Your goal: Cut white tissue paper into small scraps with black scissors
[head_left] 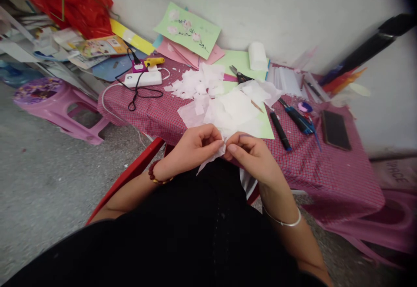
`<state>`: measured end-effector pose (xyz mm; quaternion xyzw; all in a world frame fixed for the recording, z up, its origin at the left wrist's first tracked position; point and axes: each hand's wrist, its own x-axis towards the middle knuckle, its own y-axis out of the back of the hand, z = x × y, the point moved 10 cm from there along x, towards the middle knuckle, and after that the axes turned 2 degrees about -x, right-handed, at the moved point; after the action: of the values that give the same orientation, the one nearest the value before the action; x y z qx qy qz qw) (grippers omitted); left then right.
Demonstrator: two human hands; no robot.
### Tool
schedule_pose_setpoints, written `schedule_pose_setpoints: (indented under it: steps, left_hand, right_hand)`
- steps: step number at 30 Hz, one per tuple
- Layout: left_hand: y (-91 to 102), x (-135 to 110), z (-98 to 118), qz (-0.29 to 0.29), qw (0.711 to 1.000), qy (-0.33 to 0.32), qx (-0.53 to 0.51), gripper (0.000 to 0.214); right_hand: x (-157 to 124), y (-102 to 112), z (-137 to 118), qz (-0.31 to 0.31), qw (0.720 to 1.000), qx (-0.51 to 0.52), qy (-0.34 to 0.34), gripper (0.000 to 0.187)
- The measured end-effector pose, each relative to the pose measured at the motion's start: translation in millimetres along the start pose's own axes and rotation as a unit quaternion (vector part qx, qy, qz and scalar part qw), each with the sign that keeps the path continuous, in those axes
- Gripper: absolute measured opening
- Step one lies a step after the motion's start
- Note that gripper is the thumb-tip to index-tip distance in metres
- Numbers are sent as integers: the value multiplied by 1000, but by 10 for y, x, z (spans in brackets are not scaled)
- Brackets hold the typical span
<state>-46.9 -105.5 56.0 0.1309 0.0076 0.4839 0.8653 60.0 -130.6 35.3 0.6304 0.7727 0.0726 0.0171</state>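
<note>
The person's left hand (195, 146) and right hand (250, 152) are closed in a pinch on one small piece of thin white tissue paper (213, 156). It sits between the fingertips of both hands, just above the lap and near the front edge of the desk with the pink checked cloth (325, 169). The work looks like pinching and folding the soft paper. It looks very thin and may tear easily, so it is best to keep the fingers close together, press softly and move a little at a time. Just past the hands lies a pale green paper sheet (265, 130) with a heap of white tissue scraps (198, 83) on it, too many to count. Farther out from the hands is one pair of black scissors (239, 76). To the right of the right hand lie one black pen (280, 130) and one flat black phone (335, 128). Far out past the left hand sits one white power bank (143, 78) with a black cord.
</note>
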Motion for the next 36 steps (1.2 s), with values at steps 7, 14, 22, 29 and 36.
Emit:
schedule_pose_setpoints:
  steps: [7, 14, 22, 29, 36]
  left_hand:
    - [-24, 2, -24, 1, 1000, -8, -29, 5]
    - [-5, -26, 69, 17, 999, -38, 6, 9]
    - [-120, -28, -15, -43, 999, 22, -1, 11]
    - [-123, -19, -39, -35, 999, 30, -19, 9]
    - [-77, 1, -19, 6, 999, 4, 36, 10]
  right_hand:
    - [20, -37, 120, 1, 998, 58, -28, 18]
    - [45, 5, 177, 17, 996, 90, -14, 21]
    - [49, -46, 177, -9, 995, 95, -9, 23]
    - [43, -29, 118, 2, 996, 85, -21, 14]
    - [62, -25, 121, 21, 998, 56, -30, 15]
